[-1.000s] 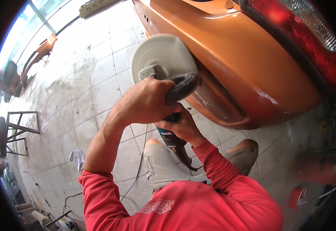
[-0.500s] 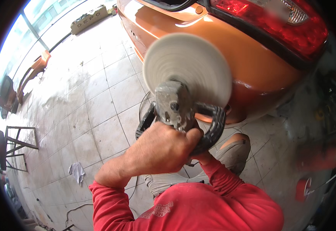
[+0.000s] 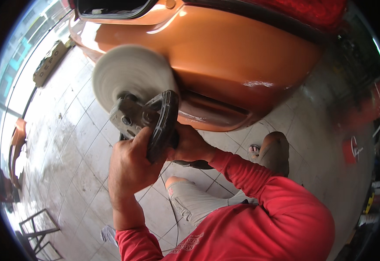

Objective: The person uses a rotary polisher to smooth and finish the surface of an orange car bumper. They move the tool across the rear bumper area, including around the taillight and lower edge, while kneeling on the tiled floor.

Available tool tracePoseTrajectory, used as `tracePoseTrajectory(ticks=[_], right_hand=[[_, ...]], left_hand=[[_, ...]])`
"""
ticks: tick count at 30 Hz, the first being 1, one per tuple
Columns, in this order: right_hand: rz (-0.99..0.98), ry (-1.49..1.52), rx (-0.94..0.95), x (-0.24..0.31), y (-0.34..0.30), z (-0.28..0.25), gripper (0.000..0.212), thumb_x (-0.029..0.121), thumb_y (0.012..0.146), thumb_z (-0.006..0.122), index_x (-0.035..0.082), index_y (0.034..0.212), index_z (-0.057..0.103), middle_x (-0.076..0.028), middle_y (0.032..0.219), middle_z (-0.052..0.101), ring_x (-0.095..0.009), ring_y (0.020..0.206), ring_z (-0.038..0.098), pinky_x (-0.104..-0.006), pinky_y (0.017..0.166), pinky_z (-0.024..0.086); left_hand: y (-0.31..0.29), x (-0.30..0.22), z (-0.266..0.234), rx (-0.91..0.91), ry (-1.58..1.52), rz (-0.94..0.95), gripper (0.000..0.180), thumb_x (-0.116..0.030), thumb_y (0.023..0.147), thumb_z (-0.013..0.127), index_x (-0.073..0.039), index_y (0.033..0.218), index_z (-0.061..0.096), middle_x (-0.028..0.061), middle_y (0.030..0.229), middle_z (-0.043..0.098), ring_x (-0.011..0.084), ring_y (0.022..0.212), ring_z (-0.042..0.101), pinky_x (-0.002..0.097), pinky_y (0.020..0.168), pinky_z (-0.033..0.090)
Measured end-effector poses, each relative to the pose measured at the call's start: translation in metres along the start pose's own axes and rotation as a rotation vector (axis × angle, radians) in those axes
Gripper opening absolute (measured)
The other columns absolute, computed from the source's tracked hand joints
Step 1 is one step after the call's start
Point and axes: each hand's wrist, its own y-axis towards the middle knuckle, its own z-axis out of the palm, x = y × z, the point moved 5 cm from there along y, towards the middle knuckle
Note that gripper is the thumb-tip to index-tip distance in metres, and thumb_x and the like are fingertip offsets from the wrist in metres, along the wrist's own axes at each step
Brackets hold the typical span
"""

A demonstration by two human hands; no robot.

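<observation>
Both my hands hold a polisher (image 3: 131, 116) with a dusty grey head and a black loop handle (image 3: 166, 122). My left hand (image 3: 129, 163) is closed around the tool behind its head. My right hand (image 3: 190, 143) is closed on the rear, with its fingers partly hidden behind the loop handle. A large round off-white buffing pad (image 3: 131, 71) is blurred in rings, as if spinning. It overlaps the side of the orange car bumper (image 3: 246, 56); whether it presses on the paint cannot be told.
A red tail light (image 3: 303, 11) sits above the bumper. On the tiled floor (image 3: 76, 148), a box (image 3: 50, 63), a loose orange car part (image 3: 16, 148) and a dark metal stand (image 3: 39, 228) lie to the left. A cord (image 3: 175, 217) runs near my legs. Red objects (image 3: 351, 150) stand right.
The polisher and both hands have moved left relative to the bumper, and the tool has turned. My view has shifted too, showing more of the bumper and less of the tail light.
</observation>
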Motion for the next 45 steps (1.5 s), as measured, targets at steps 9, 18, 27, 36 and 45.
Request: tracePoseTrajectory(ticks=[9, 18, 27, 36, 45], right_hand=[[-0.062, -0.195, -0.028, -0.009, -0.088, -0.031, 0.091, 0.042, 0.068, 0.098, 0.008, 0.143, 0.058, -0.018, 0.120, 0.078, -0.038, 0.110, 0.077, -0.0472, 0.099, 0.059], [-0.151, 0.117, 0.039, -0.026, -0.199, -0.133, 0.100, 0.033, 0.069, 0.107, 0.003, 0.150, 0.057, -0.013, 0.137, 0.071, -0.021, 0.126, 0.067, -0.0395, 0.112, 0.054], [-0.137, 0.399, 0.154, -0.084, -0.213, -0.163, 0.094, 0.031, 0.070, 0.106, 0.003, 0.146, 0.060, -0.010, 0.134, 0.072, -0.020, 0.120, 0.069, -0.0386, 0.108, 0.056], [-0.108, 0.349, 0.207, -0.060, -0.214, -0.199, 0.087, 0.027, 0.075, 0.102, 0.003, 0.147, 0.060, -0.008, 0.134, 0.072, -0.019, 0.119, 0.068, -0.0371, 0.106, 0.057], [-0.007, 0.370, 0.326, -0.066, -0.203, -0.186, 0.081, 0.024, 0.080, 0.099, 0.003, 0.147, 0.059, -0.006, 0.134, 0.071, -0.017, 0.118, 0.067, -0.0356, 0.104, 0.057]], left_hand=[[-0.060, -0.016, 0.027, -0.188, 0.082, 0.421, 0.042, -0.036, 0.068, 0.097, -0.008, 0.085, 0.071, 0.0040, 0.076, 0.068, 0.0263, 0.076, 0.069, 0.0491, 0.092, 0.057], [-0.070, -0.161, 0.137, -0.440, -0.046, 0.679, 0.045, -0.038, 0.070, 0.099, -0.009, 0.074, 0.065, 0.0001, 0.062, 0.053, 0.0208, 0.056, 0.052, 0.0361, 0.063, 0.045], [-0.081, -0.208, 0.187, -0.556, 0.130, 0.510, 0.037, -0.026, 0.065, 0.100, -0.006, 0.082, 0.074, -0.0005, 0.065, 0.060, 0.0172, 0.055, 0.051, 0.0349, 0.060, 0.042], [-0.049, -0.273, 0.207, -0.427, 0.156, 0.632, 0.040, -0.034, 0.074, 0.092, -0.011, 0.075, 0.060, 0.0009, 0.065, 0.056, 0.0196, 0.061, 0.060, 0.0377, 0.060, 0.047], [-0.060, -0.256, 0.195, -0.509, 0.186, 0.564, 0.036, -0.031, 0.072, 0.093, -0.011, 0.077, 0.064, -0.0010, 0.068, 0.060, 0.0168, 0.061, 0.061, 0.0363, 0.060, 0.047]])
